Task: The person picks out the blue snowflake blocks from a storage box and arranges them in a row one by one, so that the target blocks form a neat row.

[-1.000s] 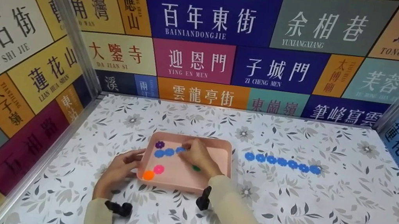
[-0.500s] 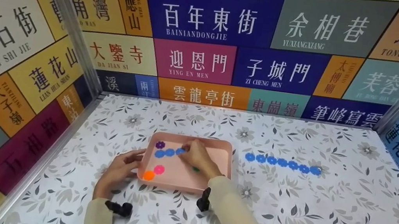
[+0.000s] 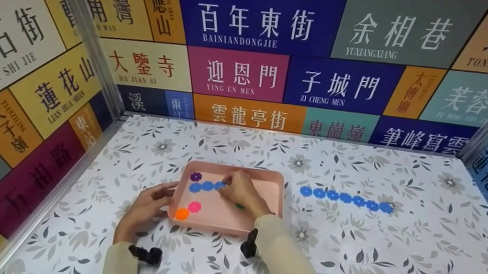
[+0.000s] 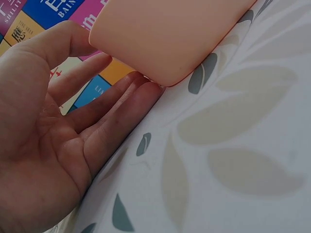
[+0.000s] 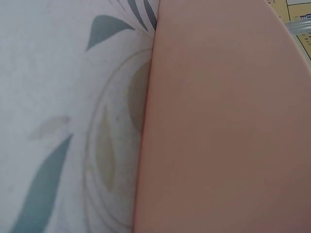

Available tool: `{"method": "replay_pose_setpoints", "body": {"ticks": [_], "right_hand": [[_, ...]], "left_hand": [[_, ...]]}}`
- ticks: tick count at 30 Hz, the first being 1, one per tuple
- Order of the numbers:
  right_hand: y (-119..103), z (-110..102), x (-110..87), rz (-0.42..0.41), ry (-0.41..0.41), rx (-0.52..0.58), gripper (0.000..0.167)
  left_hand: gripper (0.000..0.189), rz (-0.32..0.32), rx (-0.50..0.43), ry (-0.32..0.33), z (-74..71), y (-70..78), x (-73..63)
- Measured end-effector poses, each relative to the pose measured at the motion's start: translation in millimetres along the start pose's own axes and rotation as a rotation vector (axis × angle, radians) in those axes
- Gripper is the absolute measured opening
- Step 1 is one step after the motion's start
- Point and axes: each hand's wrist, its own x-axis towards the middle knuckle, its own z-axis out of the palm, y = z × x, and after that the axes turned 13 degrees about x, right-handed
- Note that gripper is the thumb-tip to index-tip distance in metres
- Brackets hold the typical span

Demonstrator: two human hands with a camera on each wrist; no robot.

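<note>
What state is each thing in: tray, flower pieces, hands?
Pink tray: open side up, on the table.
Blue flowers in tray: slanting row, three showing, right end partly hidden.
Blue flowers on table: row of seven; linking unclear.
Purple flower: in tray's far left corner.
Pink flower, orange flower: side by side.
Green piece: mostly hidden.
Left hand: touching tray's left side.
Right hand: fingers curled; grip hidden.

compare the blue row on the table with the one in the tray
The table row shows about seven blue pieces; the tray row shows three, its right end partly behind the right hand. In the head view, the table row dips slightly to the right, while the tray row climbs. The right hand is at the tray row; neither hand is at the table row. Both are lines of blue, flower-shaped pieces.
</note>
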Motion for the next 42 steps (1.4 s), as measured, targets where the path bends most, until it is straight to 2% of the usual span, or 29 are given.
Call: {"method": "replay_pose_setpoints", "body": {"ticks": [9,16,27,31,36,42], "right_hand": [[-1.0,1.6,1.7,0.054,-0.014,0.004,0.022],[-3.8,1.1,0.1,0.055,-0.033,0.012,0.026],[-5.6,1.6,-1.2,0.062,-0.022,-0.035,0.029],[-5.8,1.6,-1.2,0.066,-0.011,-0.052,0.023],[-4.8,1.9,-0.7,0.063,-0.025,-0.045,0.012],[-6.8,0.8,-1.3,0.052,-0.028,-0.029,0.016]], "left_hand": [[0.049,0.000,-0.005,-0.010,-0.9,-1.4,-0.2],[0.048,-0.022,0.009,-0.012,-0.9,-0.6,-0.3],[0.049,0.007,-0.005,-0.023,-1.0,0.4,0.1],[0.050,0.010,-0.006,-0.022,-1.3,0.8,-0.6],[0.048,-0.018,-0.002,-0.023,-0.4,0.5,0.2],[0.048,-0.025,-0.006,-0.018,-0.5,0.2,0.5]]}}
